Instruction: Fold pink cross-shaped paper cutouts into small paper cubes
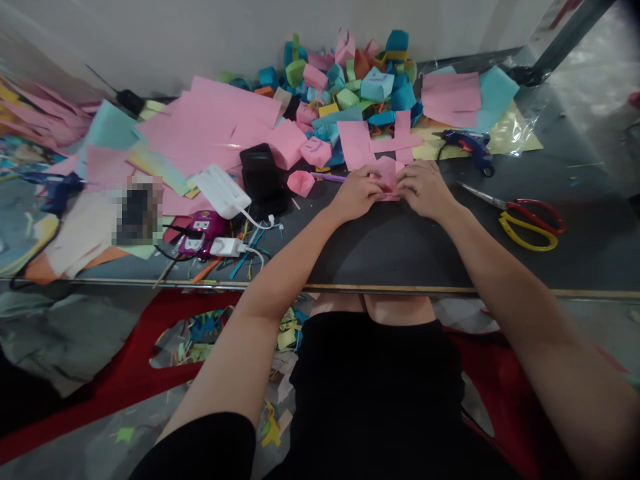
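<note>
Both hands rest on the dark table (400, 247) and pinch a small pink folded paper piece (389, 175) between them. My left hand (356, 193) grips its left side with curled fingers. My right hand (425, 189) presses its right side, fingers closed on the paper. Flat pink paper strips (373, 143) lie just beyond the hands. A small pink folded shape (301, 183) sits to the left of my left hand.
Scissors with red and yellow handles (527, 223) lie at the right, a blue glue gun (470, 145) behind them. A heap of coloured paper boxes (350, 80) fills the back. Pink sheets (210, 127), a black box (261, 175), a white charger (223, 192) and cables lie at left.
</note>
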### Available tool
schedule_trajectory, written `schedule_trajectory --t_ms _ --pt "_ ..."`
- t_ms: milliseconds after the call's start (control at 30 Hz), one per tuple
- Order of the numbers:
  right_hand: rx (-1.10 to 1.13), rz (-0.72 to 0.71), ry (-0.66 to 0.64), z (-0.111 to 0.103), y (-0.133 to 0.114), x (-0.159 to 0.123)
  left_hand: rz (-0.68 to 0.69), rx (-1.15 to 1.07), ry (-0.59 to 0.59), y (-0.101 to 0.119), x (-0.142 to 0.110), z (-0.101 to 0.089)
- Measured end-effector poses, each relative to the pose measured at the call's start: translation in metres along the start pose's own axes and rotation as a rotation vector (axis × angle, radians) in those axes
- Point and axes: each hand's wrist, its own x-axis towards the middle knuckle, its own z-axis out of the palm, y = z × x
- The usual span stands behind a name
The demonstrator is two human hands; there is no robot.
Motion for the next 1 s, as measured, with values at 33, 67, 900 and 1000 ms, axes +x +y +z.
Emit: schedule_trajectory --t_ms 33,67,900,1000 --pt "0.008 0.003 0.002 0.0 0.001 0.0 0.004 0.003 0.006 -0.001 0.0 0.0" --pt "0.019 0.003 0.008 -0.001 0.001 0.0 0.009 0.004 0.014 -0.002 -0.001 0.0" --pt "0.863 0.405 0.174 -0.007 0.023 0.0 0.041 -0.126 0.167 -0.018 -0.006 -0.018" --pt "0.851 0.338 0.061 -0.012 0.01 -0.004 0.048 -0.119 0.18 -0.018 -0.005 -0.015"
